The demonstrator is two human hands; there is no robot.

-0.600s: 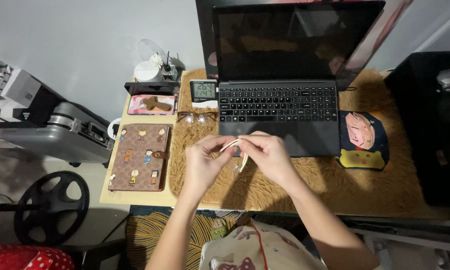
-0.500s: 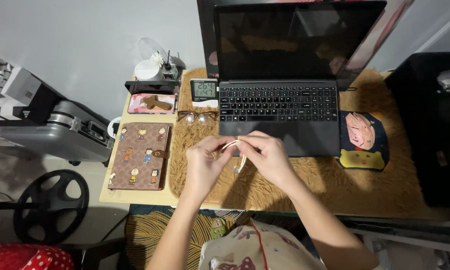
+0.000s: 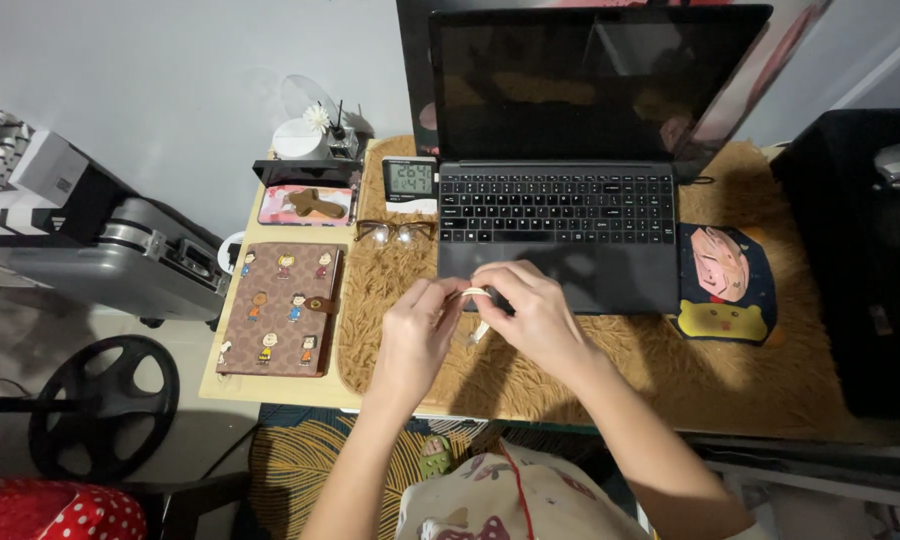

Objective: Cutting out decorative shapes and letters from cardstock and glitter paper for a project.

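We see both hands meeting just in front of the open laptop (image 3: 560,215), above the shaggy tan mat (image 3: 610,350) that covers most of the surface (image 3: 232,385). The left hand (image 3: 417,335) has its grip pinched shut on one end of a thin white cord (image 3: 475,297), thumb and forefinger pressed together around it. The right hand (image 3: 530,315) is closed on the other part of the same cord, its fingers curled over so that we cannot tell exactly how much of the cord it covers. A short loose piece of the cord hangs down between the two hands, just above the mat and close to the laptop's front edge.

To the left of the hands lies a brown notebook (image 3: 278,310) with cartoon figures on its cover, closed with a strap. A pair of glasses (image 3: 395,232) rests on the mat just beside the laptop's left corner, and a small digital clock (image 3: 410,183) stands behind them. To the right of the laptop sits a dark mouse pad (image 3: 725,282) with a pink and yellow cartoon print. A silver suitcase (image 3: 120,262) lies off the left side of the surface, near a black wheel (image 3: 105,405) on the floor.
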